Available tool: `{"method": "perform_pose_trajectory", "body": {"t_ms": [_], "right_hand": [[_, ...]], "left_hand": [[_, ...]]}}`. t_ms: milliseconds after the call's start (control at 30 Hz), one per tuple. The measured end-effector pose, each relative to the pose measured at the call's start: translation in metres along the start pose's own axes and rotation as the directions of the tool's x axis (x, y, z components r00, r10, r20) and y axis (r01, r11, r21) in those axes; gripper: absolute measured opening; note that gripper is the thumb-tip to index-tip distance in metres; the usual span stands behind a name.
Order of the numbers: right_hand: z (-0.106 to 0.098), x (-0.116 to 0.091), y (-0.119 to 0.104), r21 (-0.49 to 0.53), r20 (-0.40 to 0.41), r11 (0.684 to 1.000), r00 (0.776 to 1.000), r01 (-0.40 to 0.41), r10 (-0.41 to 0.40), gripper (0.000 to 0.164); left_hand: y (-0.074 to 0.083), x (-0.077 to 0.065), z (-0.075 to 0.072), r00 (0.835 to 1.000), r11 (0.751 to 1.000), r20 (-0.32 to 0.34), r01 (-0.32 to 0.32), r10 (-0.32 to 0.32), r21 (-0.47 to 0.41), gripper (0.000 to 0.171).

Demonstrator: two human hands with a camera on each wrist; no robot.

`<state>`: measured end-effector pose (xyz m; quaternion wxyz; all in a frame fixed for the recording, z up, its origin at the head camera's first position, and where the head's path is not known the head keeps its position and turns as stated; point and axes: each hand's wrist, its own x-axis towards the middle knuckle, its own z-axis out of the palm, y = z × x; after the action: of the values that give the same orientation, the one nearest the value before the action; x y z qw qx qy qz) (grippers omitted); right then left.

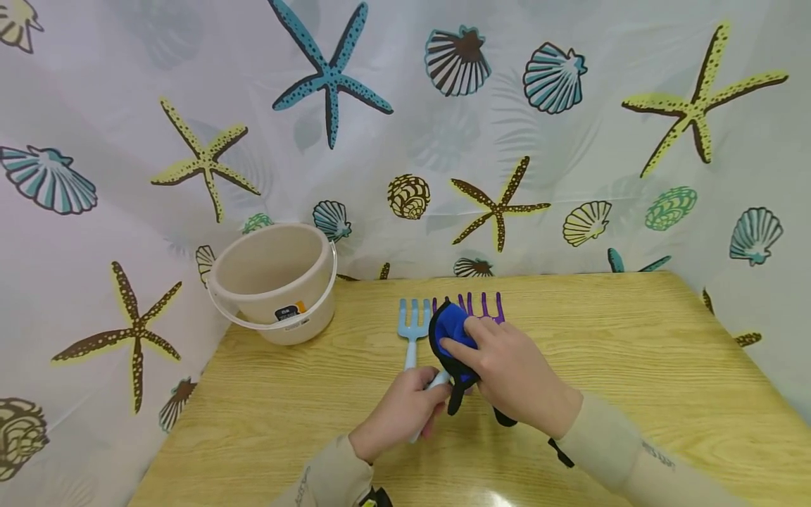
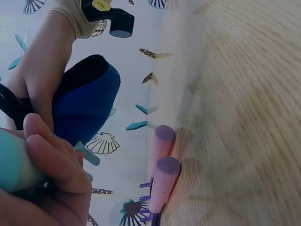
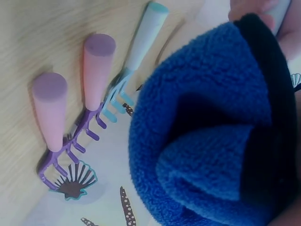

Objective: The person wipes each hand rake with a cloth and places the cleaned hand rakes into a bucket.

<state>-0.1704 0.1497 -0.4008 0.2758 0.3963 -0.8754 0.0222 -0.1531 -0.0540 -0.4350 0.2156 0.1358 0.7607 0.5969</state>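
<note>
My left hand (image 1: 405, 405) grips the light blue handle (image 1: 439, 380) of a tool, its rounded end poking out beside the fingers in the left wrist view. The tool's far end is hidden behind a blue fleecy cloth (image 1: 453, 327) with black edging. My right hand (image 1: 516, 370) pinches this cloth, which is folded over, close against the left hand's tool. Behind the hands, a light blue hand rake (image 1: 413, 331) lies on the table. Beside it are two purple rakes (image 1: 484, 306) with pink handles (image 3: 99, 70), partly covered by the cloth and right hand in the head view.
A beige bucket (image 1: 272, 282) with a white handle stands at the table's back left. The wooden table (image 1: 602, 338) meets a curtain (image 1: 380, 190) printed with starfish and shells, which hangs behind it and along both sides.
</note>
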Motion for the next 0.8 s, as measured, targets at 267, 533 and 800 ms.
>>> {"method": "perform_pose_trajectory", "body": {"t_ms": [267, 533, 800], "right_hand": [[-0.003, -0.009, -0.004, 0.032, 0.007, 0.999, 1.0, -0.009, 0.009, 0.061], [-0.003, -0.002, 0.0, 0.013, -0.03, 0.999, 0.999, -0.029, 0.029, 0.06], [0.002, 0.002, 0.016, -0.023, 0.007, 0.99, 0.991, -0.137, 0.137, 0.067]], "left_hand": [[0.007, -0.001, -0.004, 0.999, 0.996, -0.038, 0.001, -0.004, -0.086, 0.028], [0.005, 0.002, -0.003, 0.998, 0.994, -0.065, -0.021, 0.014, -0.106, 0.027], [0.004, -0.001, -0.002, 0.999, 0.988, -0.048, -0.005, -0.003, -0.157, 0.026]]}}
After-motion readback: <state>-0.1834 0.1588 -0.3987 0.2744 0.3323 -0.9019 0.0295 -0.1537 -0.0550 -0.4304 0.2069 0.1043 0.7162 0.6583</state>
